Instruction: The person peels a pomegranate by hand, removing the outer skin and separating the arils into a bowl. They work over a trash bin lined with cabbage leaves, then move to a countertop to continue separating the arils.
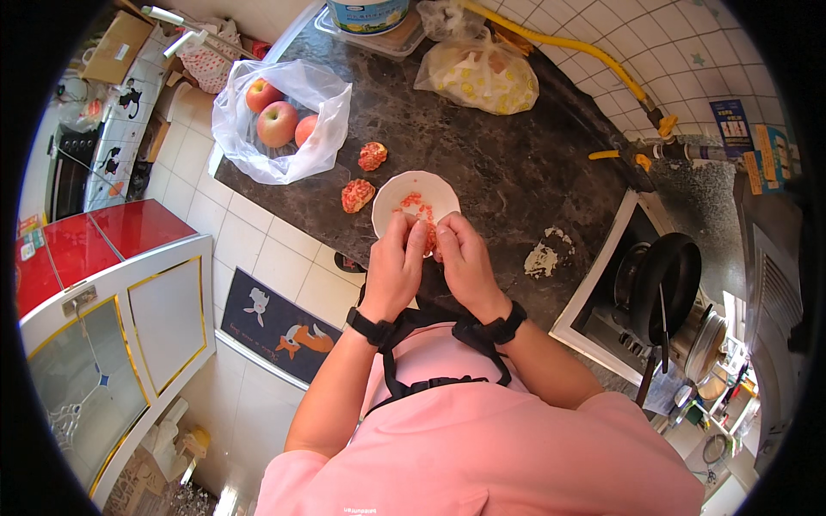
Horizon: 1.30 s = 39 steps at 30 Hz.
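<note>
A white bowl [445, 191] stands near the front edge of the dark marbled countertop [503, 155]. Loose pomegranate seeds [416, 203] lie scattered over its bottom. At the bowl's near rim, my left hand [395, 261] and my right hand [470, 261] meet, fingertips pinching a small pomegranate piece [430, 238] between them. My fingers cover most of that piece. Left of the bowl are two larger peeled pomegranate chunks, one nearer [357, 195] and one farther [372, 156], with red seeds exposed.
An open plastic bag [293, 164] holds apples [277, 124] at the left. Behind are a tied bag [481, 80] and a tub [368, 16]. Whitish scraps [541, 260] lie to the right, before a stove with a black pan [690, 264]. A yellow hose [568, 44] runs along the tiled wall.
</note>
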Tool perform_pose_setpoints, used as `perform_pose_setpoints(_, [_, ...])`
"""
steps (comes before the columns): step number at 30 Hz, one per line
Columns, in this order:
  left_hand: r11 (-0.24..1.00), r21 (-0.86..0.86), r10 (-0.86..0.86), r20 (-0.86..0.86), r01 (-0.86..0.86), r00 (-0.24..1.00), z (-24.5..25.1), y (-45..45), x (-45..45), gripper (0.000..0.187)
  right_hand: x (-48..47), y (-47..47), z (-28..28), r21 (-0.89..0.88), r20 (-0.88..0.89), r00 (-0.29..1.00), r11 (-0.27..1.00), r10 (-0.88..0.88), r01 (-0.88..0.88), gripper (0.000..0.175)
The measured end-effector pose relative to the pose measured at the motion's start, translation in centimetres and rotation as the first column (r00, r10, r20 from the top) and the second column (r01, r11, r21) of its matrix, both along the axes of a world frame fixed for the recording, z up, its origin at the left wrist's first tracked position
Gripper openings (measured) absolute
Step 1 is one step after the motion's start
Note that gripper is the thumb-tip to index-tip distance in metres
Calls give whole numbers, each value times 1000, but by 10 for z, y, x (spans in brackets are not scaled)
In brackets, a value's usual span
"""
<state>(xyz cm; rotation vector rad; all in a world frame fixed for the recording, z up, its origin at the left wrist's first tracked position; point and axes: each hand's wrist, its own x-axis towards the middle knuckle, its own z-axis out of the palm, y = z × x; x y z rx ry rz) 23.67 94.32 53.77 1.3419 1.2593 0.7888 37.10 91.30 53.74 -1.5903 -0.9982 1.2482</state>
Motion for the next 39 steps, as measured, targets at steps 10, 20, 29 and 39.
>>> perform_pose_setpoints(10, [699,-673,328,601,240,729,-22,14,-5,38,20,2,-7,-240,-356,926,970,-126,39,20])
perform_pose_setpoints(20, [743,-629,503,750,229,429,-1,-2,2,37,14,15,-20,-494,-783,325,847,-531,195,21])
perform_pose_setpoints(29, [701,-702,621,687,124,379,-5,5,0,35,26,8,-30,-390,-826,311,875,-470,286,23])
perform_pose_setpoints(39, [997,5,76,202,-79,976,16,-7,17,14,25,7,-37,-418,-895,86,891,-437,179,26])
